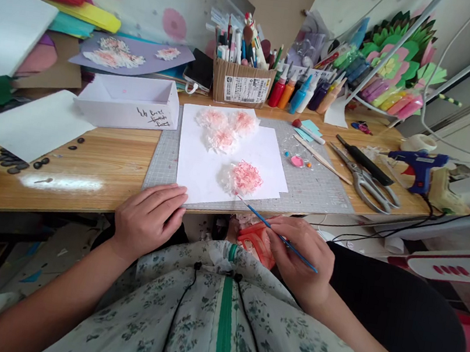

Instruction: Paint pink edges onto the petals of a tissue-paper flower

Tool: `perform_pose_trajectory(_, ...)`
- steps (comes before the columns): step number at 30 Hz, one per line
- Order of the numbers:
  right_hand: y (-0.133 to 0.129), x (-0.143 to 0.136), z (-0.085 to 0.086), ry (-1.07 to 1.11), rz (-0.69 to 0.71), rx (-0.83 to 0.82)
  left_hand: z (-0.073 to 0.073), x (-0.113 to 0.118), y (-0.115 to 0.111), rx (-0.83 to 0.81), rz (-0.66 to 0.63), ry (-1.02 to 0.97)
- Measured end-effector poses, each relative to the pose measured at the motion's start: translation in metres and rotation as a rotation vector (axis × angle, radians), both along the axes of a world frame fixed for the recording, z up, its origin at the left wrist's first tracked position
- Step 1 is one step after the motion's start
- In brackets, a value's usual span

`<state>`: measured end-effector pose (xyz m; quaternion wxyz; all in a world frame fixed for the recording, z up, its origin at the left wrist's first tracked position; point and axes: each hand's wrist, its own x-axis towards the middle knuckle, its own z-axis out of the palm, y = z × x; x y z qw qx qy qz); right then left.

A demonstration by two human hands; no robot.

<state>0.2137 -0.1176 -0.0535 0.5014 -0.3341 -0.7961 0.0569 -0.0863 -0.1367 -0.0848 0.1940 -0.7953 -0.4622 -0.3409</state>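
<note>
My right hand (pixel 300 255) grips a thin blue paintbrush (pixel 284 241), whose tip points at the lower edge of a pink and white ruffled flower (pixel 247 178). The flower lies on white paper (pixel 198 171) near the table's front edge. Three paler pink flowers (pixel 223 139) sit together further back on the paper. My left hand (pixel 152 216) rests on the paper's lower left corner, fingers held together and bent slightly, with nothing seen in it. Whether the brush tip touches the flower is too small to tell.
A grey cutting mat (pixel 325 188) lies under the paper. On the right are scissors (pixel 364 180) and a blue glue gun (pixel 422 166). Behind stand a pen box (pixel 242 86) and paint bottles (pixel 287 92). A white box (pixel 129 102) and black pebbles (pixel 12 160) are left.
</note>
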Motion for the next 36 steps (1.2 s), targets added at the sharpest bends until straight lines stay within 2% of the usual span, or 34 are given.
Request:
perform_pose_trajectory(23,0.0033,-0.0014,0.0017,0.038,0.030,-0.017,0.0007,0.0014,0.0031,0.012,-0.012,0.015)
perform_pose_trajectory(36,0.0006,0.0046,0.0016,0.015,-0.023,-0.008,0.0027,0.0004,0.0016,0.007,-0.014,0.018)
